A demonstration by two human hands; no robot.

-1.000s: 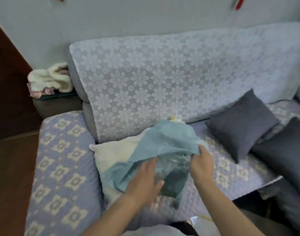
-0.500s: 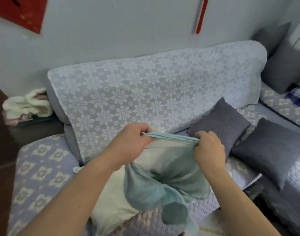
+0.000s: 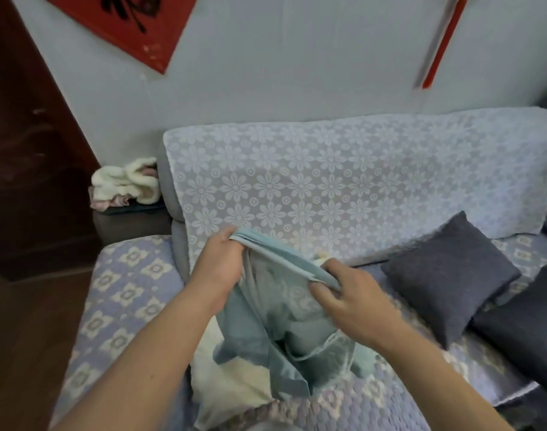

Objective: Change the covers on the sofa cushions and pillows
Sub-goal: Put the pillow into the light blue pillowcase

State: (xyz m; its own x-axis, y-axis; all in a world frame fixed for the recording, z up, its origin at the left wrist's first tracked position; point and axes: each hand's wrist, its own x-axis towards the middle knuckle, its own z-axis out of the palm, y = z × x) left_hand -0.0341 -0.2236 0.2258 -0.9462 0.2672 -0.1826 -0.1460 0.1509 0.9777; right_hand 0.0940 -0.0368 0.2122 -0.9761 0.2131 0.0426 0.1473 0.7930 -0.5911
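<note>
Left hand (image 3: 221, 262) and right hand (image 3: 343, 295), fingers curled, pinching.

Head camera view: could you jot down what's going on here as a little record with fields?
Setting: a sofa with a floral lace throw over its back
Left hand: grips one end of the teal cover's edge
Right hand: pinches the same edge further along
Teal cover: held up, edge stretched between both hands, rest hanging loose
Cream pillow: lies on the seat beneath the cover
Dark grey pillows: two on the seat at right, not being handled
Bundle of pale cloth: beyond the sofa's left end
</note>
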